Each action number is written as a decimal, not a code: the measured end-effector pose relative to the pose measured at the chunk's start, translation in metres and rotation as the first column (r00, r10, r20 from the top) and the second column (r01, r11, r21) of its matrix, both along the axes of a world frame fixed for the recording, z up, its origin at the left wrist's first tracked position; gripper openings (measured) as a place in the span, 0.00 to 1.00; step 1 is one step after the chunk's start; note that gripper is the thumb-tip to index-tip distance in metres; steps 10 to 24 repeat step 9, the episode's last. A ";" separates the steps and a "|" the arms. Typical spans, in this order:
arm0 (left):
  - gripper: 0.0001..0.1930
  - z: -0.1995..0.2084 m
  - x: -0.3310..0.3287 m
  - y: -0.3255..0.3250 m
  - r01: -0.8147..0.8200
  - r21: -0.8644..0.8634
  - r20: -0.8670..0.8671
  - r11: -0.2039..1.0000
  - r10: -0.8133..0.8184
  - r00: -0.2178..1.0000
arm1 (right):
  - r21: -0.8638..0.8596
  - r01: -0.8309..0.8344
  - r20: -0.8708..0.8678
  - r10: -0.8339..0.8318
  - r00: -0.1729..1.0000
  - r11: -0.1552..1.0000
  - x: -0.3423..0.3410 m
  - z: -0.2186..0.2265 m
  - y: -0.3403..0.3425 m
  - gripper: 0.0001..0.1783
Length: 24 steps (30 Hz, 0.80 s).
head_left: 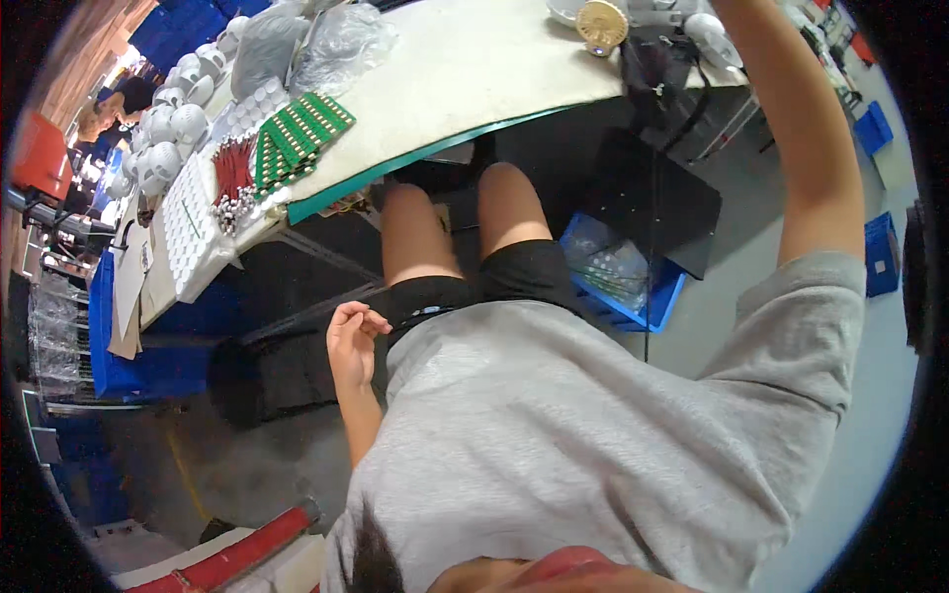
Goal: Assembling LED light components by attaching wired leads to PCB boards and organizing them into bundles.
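Observation:
My left hand (354, 332) hangs beside my left hip, off the table. Its fingers are loosely bent and a little apart, with nothing seen in them. My right arm (803, 138) stretches forward over the table's right end; its hand lies past the upper edge of the picture. Closest to that forearm are white rounded housings (708, 32) and a gold-coloured round piece (601, 24). Toward the left of the table lie green circuit board strips (301, 141), red wires (234, 166) with pale ends, and rows of white round parts (190, 222).
A pale-topped table (465, 59) curves ahead of my knees. Clear plastic bags (341, 44) and several white domed housings (163, 163) crowd its left end. A black bag (657, 74) hangs at the right edge. On the floor stands a blue bin (660, 301) with bagged parts.

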<state>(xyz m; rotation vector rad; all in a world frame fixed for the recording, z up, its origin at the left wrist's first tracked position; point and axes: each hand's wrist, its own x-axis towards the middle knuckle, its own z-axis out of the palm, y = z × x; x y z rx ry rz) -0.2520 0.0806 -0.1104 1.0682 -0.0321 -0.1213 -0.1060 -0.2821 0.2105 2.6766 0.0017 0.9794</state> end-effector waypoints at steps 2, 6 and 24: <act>0.05 -0.003 0.002 -0.017 0.028 -0.004 -0.019 1.000 -0.028 0.999 | 0.334 -0.400 0.065 0.403 0.913 0.853 0.007 0.006 -0.060 0.16; 0.07 -0.010 0.027 -0.056 0.378 0.117 -0.190 0.918 -0.353 0.916 | 0.808 0.010 -0.135 0.169 0.976 0.589 -0.017 0.031 -0.132 0.14; 0.07 -0.004 0.064 -0.091 0.575 0.189 -0.354 0.796 -0.491 0.796 | 0.836 -0.312 -0.147 0.733 0.665 0.451 0.040 0.041 -0.286 0.26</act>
